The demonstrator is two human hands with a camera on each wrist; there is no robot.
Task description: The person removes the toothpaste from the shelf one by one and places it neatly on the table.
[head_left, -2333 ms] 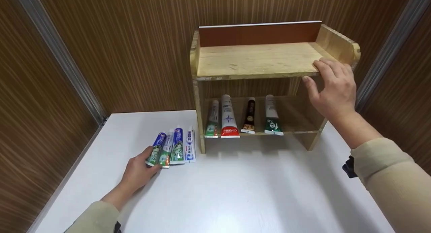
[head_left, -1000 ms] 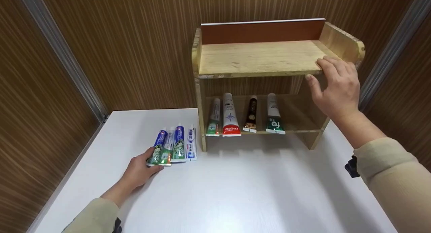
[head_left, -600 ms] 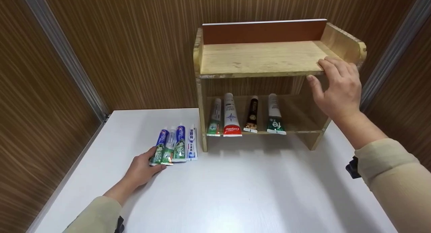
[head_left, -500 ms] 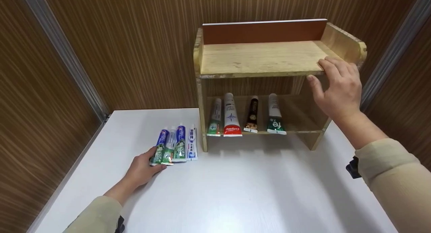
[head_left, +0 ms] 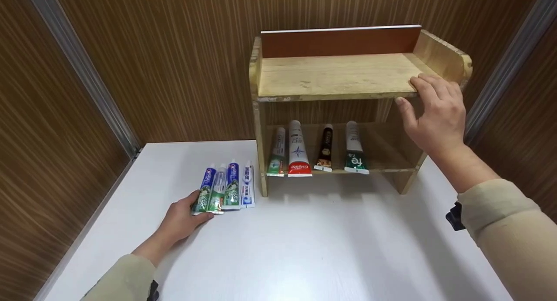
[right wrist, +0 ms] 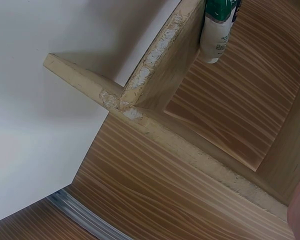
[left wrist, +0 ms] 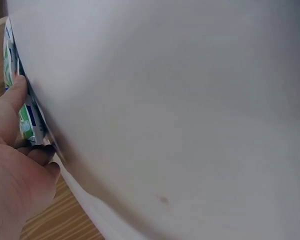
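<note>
While gripping wooden rack [head_left: 335,77] with right hand [head_left: 437,112] | pinching leftmost toothpaste tube [head_left: 206,185] in left hand [head_left: 179,220] | apparently arranging | likely requires gentle release next

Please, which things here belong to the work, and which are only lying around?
Likely the work:
four tabletop tubes, left hand gripping the row's left side
wooden shelf, right hand gripping its edge
four shelved tubes

Only surroundings, probably:
white table
wood-grain panels
metal strips
</note>
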